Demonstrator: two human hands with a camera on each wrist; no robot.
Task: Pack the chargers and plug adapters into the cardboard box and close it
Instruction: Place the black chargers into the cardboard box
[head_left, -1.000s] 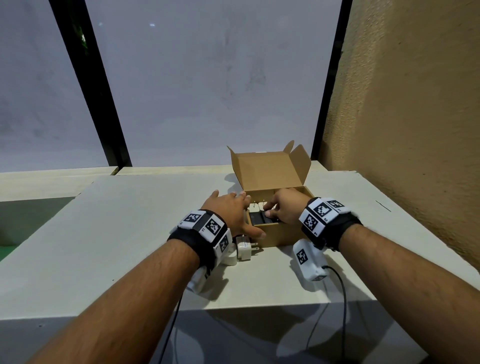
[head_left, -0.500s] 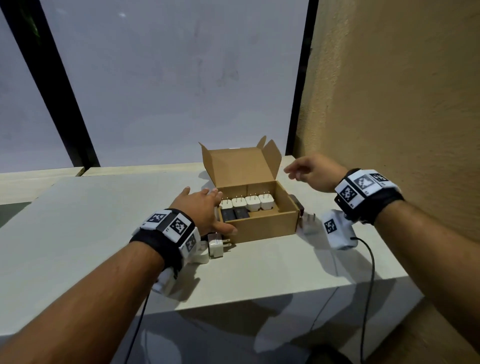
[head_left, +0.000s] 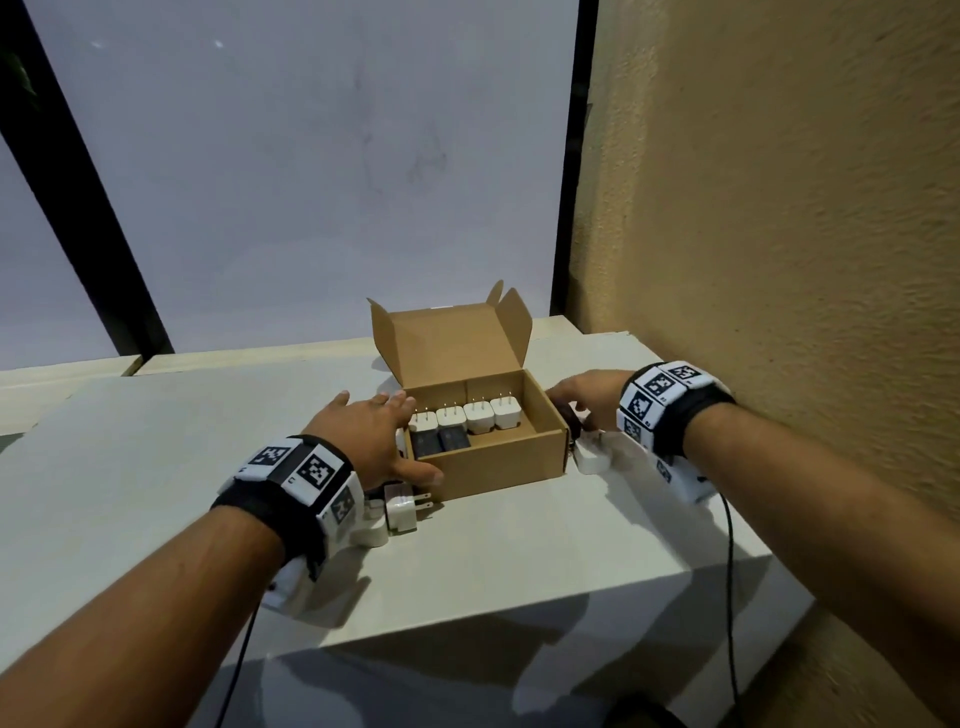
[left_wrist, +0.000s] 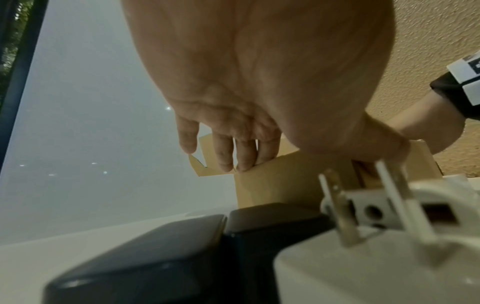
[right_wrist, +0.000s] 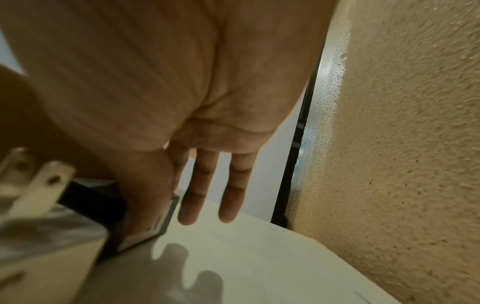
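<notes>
An open cardboard box (head_left: 498, 467) stands on the white table (head_left: 519, 561), lid flap upright. Inside are several white chargers (head_left: 478, 415) in a back row and two black ones (head_left: 441, 441) at the front left. My left hand (head_left: 379, 436) rests against the box's left side, fingers (left_wrist: 226, 156) straight at the rim, thumb on the front wall. Right of the box, my right hand (head_left: 587, 400) pinches a black charger (right_wrist: 150, 222) with thumb and forefinger while the other fingers stay straight. A white charger (head_left: 592, 454) lies just in front of it.
Loose white plug adapters (head_left: 402, 509) and black chargers (left_wrist: 155, 257) lie under my left wrist by the box's front-left corner. A textured tan wall (head_left: 779, 260) rises close on the right. The table's front edge runs near my forearms.
My right hand left the box, swung out to the right and came down on the black charger beside it. The left hand stayed against the box's left side.
</notes>
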